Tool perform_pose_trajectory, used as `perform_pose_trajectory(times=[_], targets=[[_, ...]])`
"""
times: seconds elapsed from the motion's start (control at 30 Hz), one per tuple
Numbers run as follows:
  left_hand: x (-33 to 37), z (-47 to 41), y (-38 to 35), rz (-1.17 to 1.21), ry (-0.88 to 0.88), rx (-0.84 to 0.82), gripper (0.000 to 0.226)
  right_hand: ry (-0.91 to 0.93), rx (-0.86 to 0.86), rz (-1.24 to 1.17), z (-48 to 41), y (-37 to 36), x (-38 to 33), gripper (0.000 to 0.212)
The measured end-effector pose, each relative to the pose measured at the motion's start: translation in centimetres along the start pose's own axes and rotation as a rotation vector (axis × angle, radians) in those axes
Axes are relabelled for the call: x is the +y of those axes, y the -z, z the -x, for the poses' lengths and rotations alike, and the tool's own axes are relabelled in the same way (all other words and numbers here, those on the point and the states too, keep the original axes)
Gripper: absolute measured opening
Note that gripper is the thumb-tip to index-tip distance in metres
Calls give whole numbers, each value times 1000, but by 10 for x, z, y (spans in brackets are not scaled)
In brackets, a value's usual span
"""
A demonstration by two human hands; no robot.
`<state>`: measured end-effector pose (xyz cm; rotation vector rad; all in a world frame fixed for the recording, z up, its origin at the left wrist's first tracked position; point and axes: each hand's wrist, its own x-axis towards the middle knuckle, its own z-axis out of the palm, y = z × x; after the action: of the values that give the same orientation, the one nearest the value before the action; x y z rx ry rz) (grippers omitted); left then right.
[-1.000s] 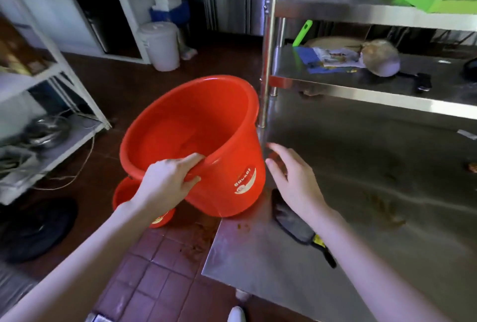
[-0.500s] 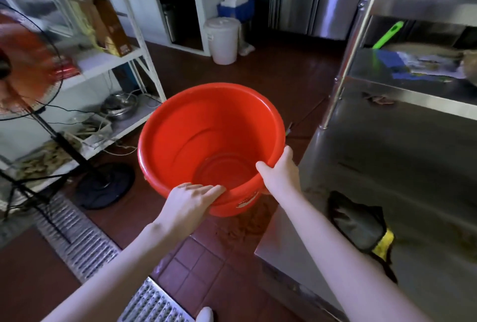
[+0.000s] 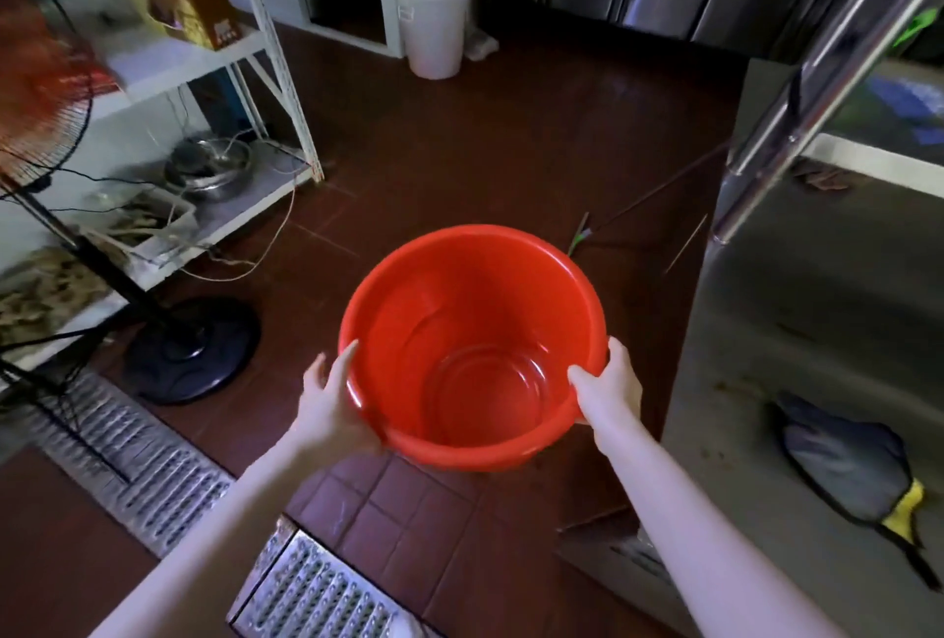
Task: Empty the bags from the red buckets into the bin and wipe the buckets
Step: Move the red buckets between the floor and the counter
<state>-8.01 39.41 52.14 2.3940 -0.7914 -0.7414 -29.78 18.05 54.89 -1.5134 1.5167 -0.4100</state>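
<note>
I hold an empty red bucket upright over the brown tiled floor, just left of the steel table; no bag shows inside it. My right hand grips its right rim, thumb inside and fingers outside. With straight, spread fingers, my left hand lies against the outer left wall of the bucket. A dark cloth with a yellow end lies on the steel table to the right.
A white lidded bin stands at the back by the steel cabinets. A standing fan with a round black base and white shelving are on the left. Metal drain grates run across the floor near my feet.
The bucket has moved away from the table edge and lower over the floor. My left hand has shifted from the near rim to the left side, fingers now straight. My view has tilted down.
</note>
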Motion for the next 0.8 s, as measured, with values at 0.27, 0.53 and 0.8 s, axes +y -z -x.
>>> perform_pose_trajectory(times=[0.27,0.53,0.8], targets=[[-35,-64,-49,619,457,-65,78,-48,-66,90,-37,-21,45,70],[-33,-131,-104,632,609,-148,59,-108,-76,259,-133,-43,86,64],[-87,-220,-217,457,689,-165,60,-277,-18,502,-233,-118,181,47]])
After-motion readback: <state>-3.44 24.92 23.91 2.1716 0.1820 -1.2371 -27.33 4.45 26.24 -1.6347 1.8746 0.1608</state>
